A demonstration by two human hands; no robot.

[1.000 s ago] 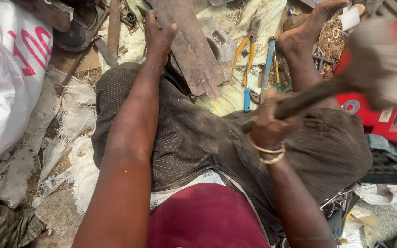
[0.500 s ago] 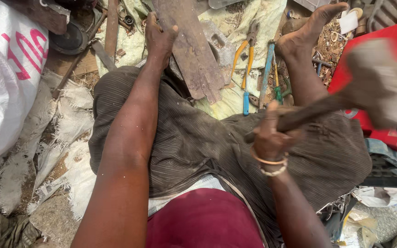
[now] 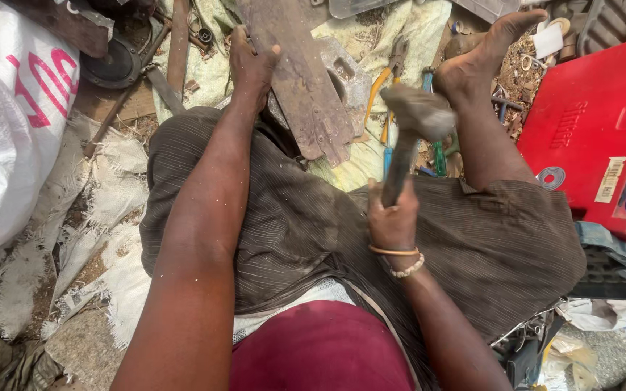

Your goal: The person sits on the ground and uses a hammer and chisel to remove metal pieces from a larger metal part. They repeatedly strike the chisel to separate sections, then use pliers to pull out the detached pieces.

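Left hand point(image 3: 253, 64) fingers wrapped on rusty metal plate point(image 3: 295, 80), steadying; right hand point(image 3: 393, 219) fisted round hammer point(image 3: 409, 127), mid-strike; next blow needs aim beyond left fingertips.

We wore a maroon top point(image 3: 320, 351), brown pinstriped trousers point(image 3: 306, 224), a white hem peeking between, bare arms, bare foot point(image 3: 483, 61), a thin orange band and a pale beaded bracelet point(image 3: 403, 264) on the right wrist

Littered ground point(image 3: 96, 108) bears sacking point(image 3: 110, 239), pliers point(image 3: 389, 80).
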